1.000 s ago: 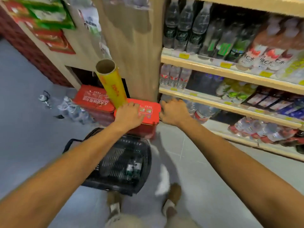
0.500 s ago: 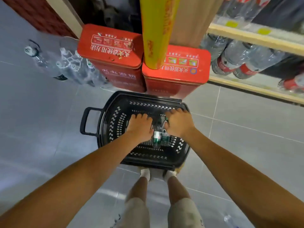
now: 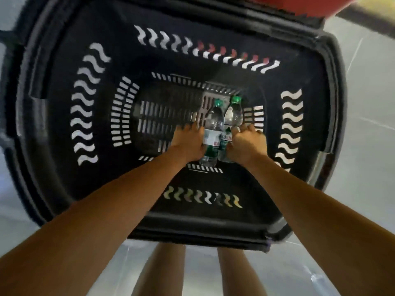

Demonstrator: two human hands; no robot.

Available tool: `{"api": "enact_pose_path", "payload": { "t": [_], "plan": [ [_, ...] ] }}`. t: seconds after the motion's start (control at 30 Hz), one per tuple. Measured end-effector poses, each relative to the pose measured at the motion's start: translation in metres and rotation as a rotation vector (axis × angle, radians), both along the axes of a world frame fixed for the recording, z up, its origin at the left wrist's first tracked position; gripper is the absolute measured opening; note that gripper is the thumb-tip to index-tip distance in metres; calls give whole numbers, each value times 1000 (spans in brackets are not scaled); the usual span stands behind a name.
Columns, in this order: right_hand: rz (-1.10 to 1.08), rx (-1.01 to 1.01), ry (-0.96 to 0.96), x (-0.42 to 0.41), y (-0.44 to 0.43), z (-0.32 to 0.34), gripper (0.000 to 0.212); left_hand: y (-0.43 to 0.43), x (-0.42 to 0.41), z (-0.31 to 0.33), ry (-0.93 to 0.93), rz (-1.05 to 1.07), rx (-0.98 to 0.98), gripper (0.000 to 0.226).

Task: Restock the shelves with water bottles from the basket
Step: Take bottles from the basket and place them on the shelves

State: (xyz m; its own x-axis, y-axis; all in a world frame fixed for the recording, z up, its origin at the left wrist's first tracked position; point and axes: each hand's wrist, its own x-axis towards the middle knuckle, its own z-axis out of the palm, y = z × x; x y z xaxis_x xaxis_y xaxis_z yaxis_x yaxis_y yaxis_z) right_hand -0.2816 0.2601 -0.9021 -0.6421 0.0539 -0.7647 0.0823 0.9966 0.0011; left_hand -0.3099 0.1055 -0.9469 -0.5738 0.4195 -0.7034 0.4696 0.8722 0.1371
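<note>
A grey tiled floor (image 3: 367, 116) with a dull shine shows along the left, right and bottom of the view. Thin pale joint lines cross it at a slant on the right, and a patch of glare lies at the lower right. At the top edge is a red tin (image 3: 299, 5), mostly cut off and blurred.
</note>
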Motion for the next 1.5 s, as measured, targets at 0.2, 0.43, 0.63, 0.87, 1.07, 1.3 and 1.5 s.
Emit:
{"api": "enact_pose_path", "payload": {
  "t": [0.2,0.43,0.63,0.87,1.07,1.3,1.5],
  "plan": [
    [-116,43,2,4,5,-60,63,32,12,-82,-152,438,152,91],
    [-352,9,67,10,5,-102,58,22,3,-91,-341,770,198,80],
    [-866,-51,65,0,-9,-131,73,-26,-21,-72,-355,901,154,89],
    [-845,-193,64,5,-11,-76,76,-28,-21,-18,-330,886,184,80],
    [-993,-319,114,15,-19,38,78,-22,-13,92,-339,976,242,82],
    [-1176,-484,128,26,-17,221,83,-27,-4,272,-360,1081,407,65],
    [-1346,-573,284,40,-11,376,68,-34,0,427,-369,1122,512,62]
  ]
}}
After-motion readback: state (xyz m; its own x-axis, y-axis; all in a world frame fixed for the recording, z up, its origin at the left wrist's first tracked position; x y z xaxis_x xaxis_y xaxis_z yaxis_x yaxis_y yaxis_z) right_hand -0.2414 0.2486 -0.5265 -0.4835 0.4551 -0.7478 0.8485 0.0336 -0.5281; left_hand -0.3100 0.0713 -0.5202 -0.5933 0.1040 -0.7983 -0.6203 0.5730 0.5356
